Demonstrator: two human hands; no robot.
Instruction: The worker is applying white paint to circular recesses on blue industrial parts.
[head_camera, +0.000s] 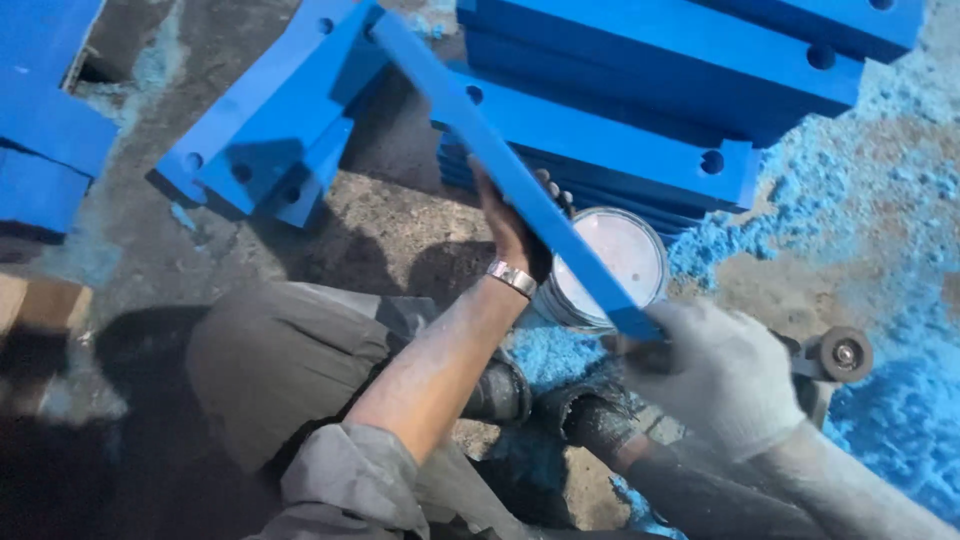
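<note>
Gripping a long flat blue plastic bar (500, 165) near its middle, the bare left hand (510, 230), with a metal band on its wrist, is wrapped around the bar from beneath, dark fingertips showing over the far edge. The right hand (715, 375), in a pale knitted glove, is clamped on the bar's lower end at centre right of the frame. The two hands are apart, one at each of these spots, and the bar runs as a diagonal from the top centre down to the glove, held off the floor.

Just behind the bar, between the hands, stands a round open tin with a whitish inside (615, 265). To the right of the gloved hand a dark tool with a small round wheel (843, 354) sticks out; whether the glove touches it cannot be told.

Further out, a stack of matching blue plastic bars with drilled holes (680, 110) fills the top right, and looser blue pieces (270, 140) lie at upper left. Blue shavings (880, 210) cover the concrete floor (390, 230) at right. The person's grey trousers and dark boots fill the lower middle.
</note>
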